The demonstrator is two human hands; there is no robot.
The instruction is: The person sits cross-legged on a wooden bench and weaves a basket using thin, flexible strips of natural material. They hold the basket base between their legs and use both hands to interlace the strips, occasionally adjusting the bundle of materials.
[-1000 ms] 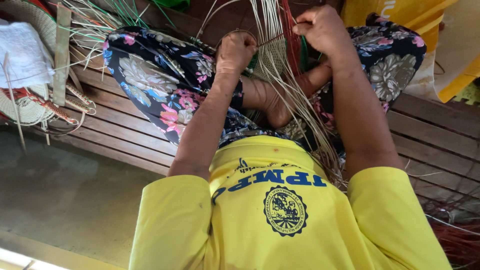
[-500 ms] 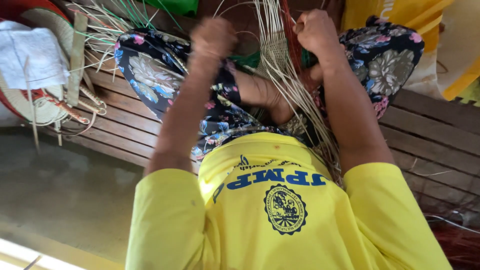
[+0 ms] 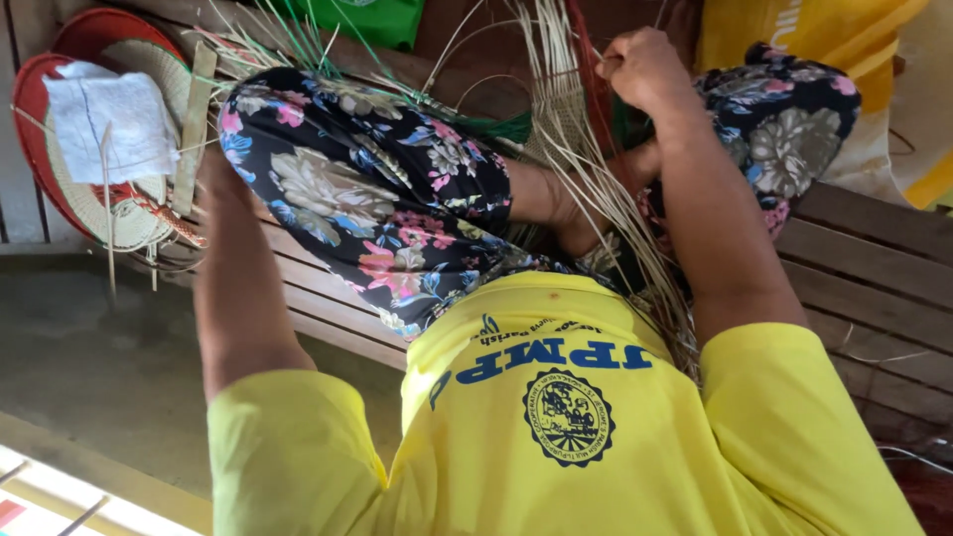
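I see the pale straw strips (image 3: 586, 169) fanned across my lap, my right grip (image 3: 643, 69) closed on their woven top. My left grip (image 3: 220, 169) sits by the woven baskets (image 3: 60, 199) at the slatted bench's (image 3: 874, 288) edge; I can't tell how open.

left hand (image 3: 213, 174) now off the straw strands (image 3: 586, 169)

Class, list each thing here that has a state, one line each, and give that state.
right hand: closed on straw strands
left hand: beside the woven trays, grip hidden
woven piece: part woven, ends loose
woven trays: stacked
white cloth: lying on the trays
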